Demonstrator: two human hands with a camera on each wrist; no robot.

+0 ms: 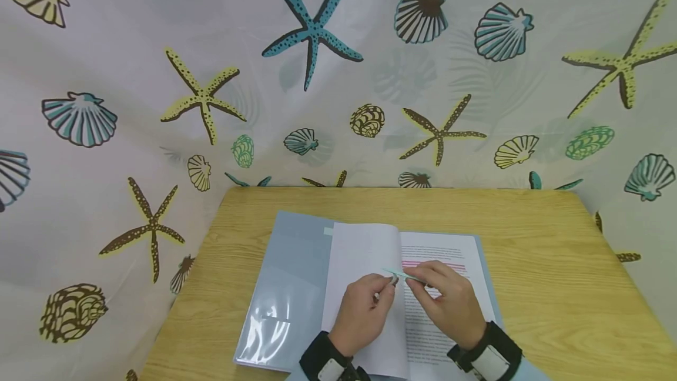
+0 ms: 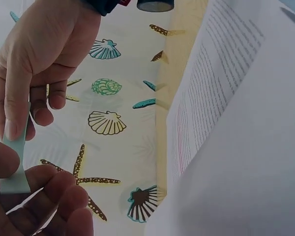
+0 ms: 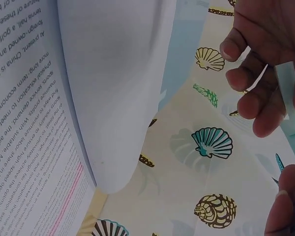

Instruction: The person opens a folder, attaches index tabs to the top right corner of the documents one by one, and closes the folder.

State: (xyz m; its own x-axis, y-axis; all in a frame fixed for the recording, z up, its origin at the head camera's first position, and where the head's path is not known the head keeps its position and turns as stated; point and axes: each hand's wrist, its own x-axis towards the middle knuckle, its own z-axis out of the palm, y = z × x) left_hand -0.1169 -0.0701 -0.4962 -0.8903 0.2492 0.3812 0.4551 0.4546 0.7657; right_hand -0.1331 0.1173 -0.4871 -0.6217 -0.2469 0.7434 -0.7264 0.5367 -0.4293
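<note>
A narrow pale mint-green strip (image 1: pixel 400 273) is stretched between both hands, above an open document. My left hand (image 1: pixel 365 312) pinches one end between thumb and fingers. The other end of the strip is pinched in the fingertips of my right hand (image 1: pixel 453 304). Close up in the left wrist view, the strip (image 2: pixel 15 181) looks flat and thin, with a straight-cut end. A bent length of the strip (image 3: pixel 286 88) appears at the right of the right wrist view. Beneath the hands lie a blank left page (image 1: pixel 365 251) and a printed right page (image 1: pixel 439 251).
The pages sit in a light blue folder (image 1: pixel 285 269) with a glossy cover flap, on a wooden table (image 1: pixel 555 275). Pink highlighting (image 1: pixel 460 267) marks some printed lines. A cloth (image 1: pixel 222 28) with starfish and shells hangs behind. Black bands (image 1: pixel 489 351) circle both wrists.
</note>
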